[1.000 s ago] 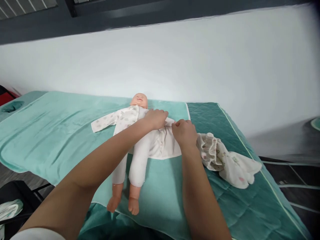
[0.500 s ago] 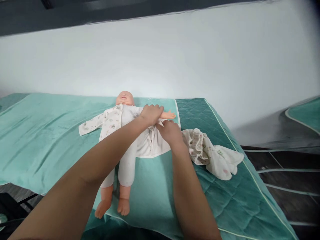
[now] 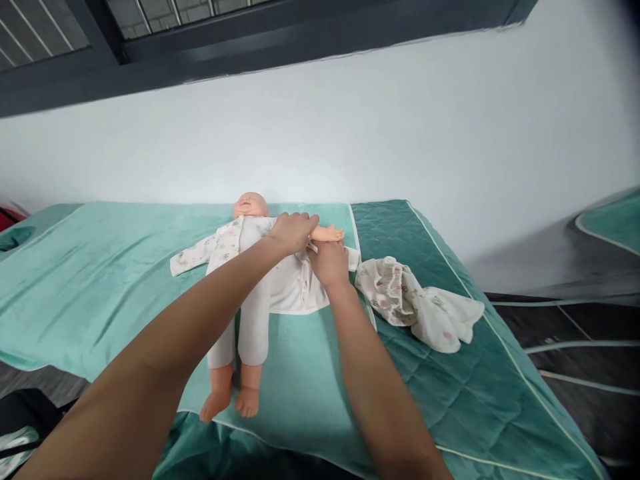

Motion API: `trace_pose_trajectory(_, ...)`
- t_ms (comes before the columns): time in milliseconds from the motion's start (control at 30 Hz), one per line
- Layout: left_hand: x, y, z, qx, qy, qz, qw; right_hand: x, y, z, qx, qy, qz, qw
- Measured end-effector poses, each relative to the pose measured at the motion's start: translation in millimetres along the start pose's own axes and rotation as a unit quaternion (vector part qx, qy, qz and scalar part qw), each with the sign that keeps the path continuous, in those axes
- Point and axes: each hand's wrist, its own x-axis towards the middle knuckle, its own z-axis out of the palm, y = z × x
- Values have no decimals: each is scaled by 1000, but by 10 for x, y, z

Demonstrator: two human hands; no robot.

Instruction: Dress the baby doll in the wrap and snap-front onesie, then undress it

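while left hand (image 3: 294, 232) curls its fingers over doll's arm (image 3: 328, 233), right hand (image 3: 330, 263) pinches shirt (image 3: 294, 288)

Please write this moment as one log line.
left hand: over doll's arm; right hand: at shirt; doll: face up; bundled clothing: on quilted cover

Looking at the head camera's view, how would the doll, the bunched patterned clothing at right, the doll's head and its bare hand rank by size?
Largest to smallest, as they look:
1. Doll
2. Bunched patterned clothing
3. Doll's head
4. Bare hand
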Motion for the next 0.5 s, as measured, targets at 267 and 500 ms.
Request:
trace_pose_trajectory(267, -101, -116, -37, 29, -15, 21, 999, 158, 225, -184, 334, 47, 102, 936)
trace_pose_trajectory(500, -90, 40, 111, 21, -63, -48, 997, 56, -70, -224, 637, 55, 100, 763)
